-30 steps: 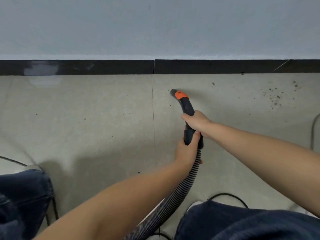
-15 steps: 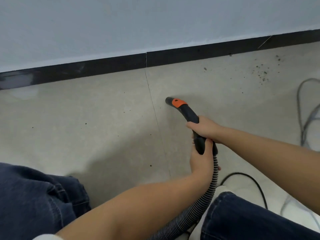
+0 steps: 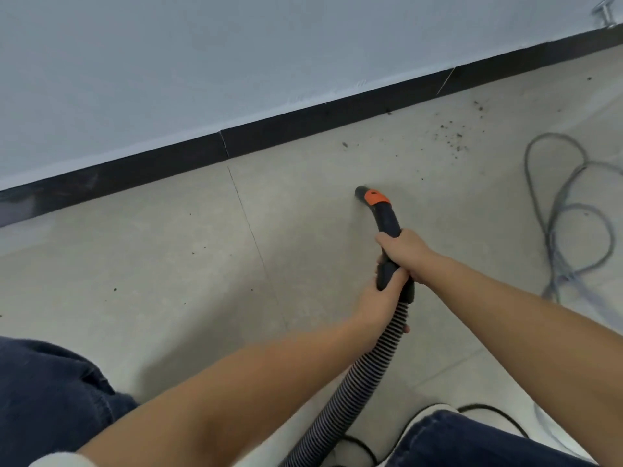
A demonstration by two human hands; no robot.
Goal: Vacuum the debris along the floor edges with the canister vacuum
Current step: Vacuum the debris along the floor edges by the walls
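Note:
A dark curved vacuum handle with an orange tab [image 3: 377,198] ends in an open nozzle [image 3: 360,192] close to the grey tile floor. My right hand [image 3: 403,251] grips the handle's upper part. My left hand [image 3: 381,301] grips the lower end where the ribbed hose [image 3: 350,389] joins. Dark debris [image 3: 451,136] lies scattered near the black baseboard [image 3: 303,123], beyond and to the right of the nozzle. A few specks [image 3: 194,252] dot the floor on the left. The canister is out of view.
A grey cable [image 3: 569,210] lies looped on the floor at the right. A black cord [image 3: 488,411] runs by my white shoe [image 3: 424,416] at the bottom. My knees in dark jeans [image 3: 50,399] fill the lower corners. A metal door stop [image 3: 603,15] sits on the wall.
The view has swung right and tilted, so the baseboard now slants. The nozzle and both hands have shifted right toward the debris patch, and the grey cable has come further into view.

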